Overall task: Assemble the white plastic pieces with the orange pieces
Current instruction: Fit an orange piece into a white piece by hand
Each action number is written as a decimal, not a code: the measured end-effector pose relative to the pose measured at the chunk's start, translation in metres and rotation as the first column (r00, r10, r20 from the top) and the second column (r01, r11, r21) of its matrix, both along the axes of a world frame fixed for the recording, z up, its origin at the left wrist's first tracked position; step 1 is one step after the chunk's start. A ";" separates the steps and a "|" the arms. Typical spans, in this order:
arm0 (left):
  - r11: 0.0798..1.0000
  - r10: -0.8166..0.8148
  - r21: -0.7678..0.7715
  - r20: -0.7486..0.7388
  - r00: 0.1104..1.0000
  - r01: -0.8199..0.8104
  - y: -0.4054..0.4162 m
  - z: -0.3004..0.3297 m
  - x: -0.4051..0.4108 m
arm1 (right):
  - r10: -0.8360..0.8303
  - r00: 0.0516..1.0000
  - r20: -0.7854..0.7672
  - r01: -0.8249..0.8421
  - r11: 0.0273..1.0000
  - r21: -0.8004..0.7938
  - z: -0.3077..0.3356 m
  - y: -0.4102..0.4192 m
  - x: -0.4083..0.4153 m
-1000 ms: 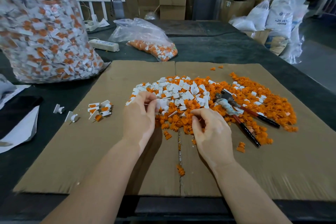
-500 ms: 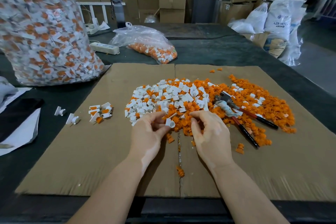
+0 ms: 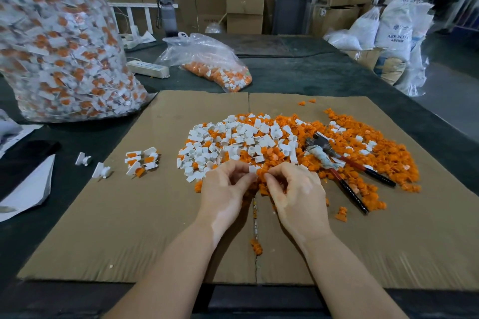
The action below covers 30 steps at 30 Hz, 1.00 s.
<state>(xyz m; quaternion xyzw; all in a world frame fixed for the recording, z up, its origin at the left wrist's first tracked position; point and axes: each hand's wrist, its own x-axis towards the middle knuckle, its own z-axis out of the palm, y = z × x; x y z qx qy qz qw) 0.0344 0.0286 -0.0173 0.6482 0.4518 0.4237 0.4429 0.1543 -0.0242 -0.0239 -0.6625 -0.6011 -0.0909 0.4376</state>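
Observation:
A heap of loose white plastic pieces (image 3: 233, 140) lies mixed into a wider spread of orange pieces (image 3: 375, 153) on the cardboard sheet (image 3: 116, 228). At the heap's near edge my left hand (image 3: 225, 189) pinches a small white piece (image 3: 252, 169) between thumb and fingers. My right hand (image 3: 298, 191) meets it fingertip to fingertip, pinching an orange piece (image 3: 261, 173) right against the white one. A small group of joined white-and-orange pieces (image 3: 142, 160) sits to the left on the cardboard.
Red-and-black handled pliers (image 3: 342, 171) lie across the orange pieces at right. A huge clear bag of assembled parts (image 3: 59, 41) stands back left; a smaller bag (image 3: 210, 65) and a power strip (image 3: 147, 68) lie behind. Two white parts (image 3: 93, 164) and paper (image 3: 26, 189) sit at left.
My left hand came back from the white heap carrying a white piece and moved right to meet my right hand. The two hands now touch at the fingertips.

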 end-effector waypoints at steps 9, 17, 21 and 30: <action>0.998 -0.001 0.065 -0.027 1.000 0.003 -0.001 -0.003 0.000 | -0.033 0.999 0.043 0.037 0.996 -0.087 -0.001 0.000 -0.002; 0.990 -0.010 0.135 -0.157 0.988 0.032 -0.005 -0.001 0.000 | -0.014 1.000 0.026 0.016 0.994 -0.106 -0.001 -0.001 -0.001; 0.998 -0.023 0.062 -0.060 0.998 0.027 -0.004 0.001 -0.002 | 0.032 0.999 0.007 -0.031 0.995 -0.091 0.000 -0.001 0.000; 0.996 -0.028 -0.085 0.119 0.992 0.038 -0.003 0.001 -0.005 | 0.151 0.989 0.003 -0.151 0.988 -0.015 0.002 -0.003 0.001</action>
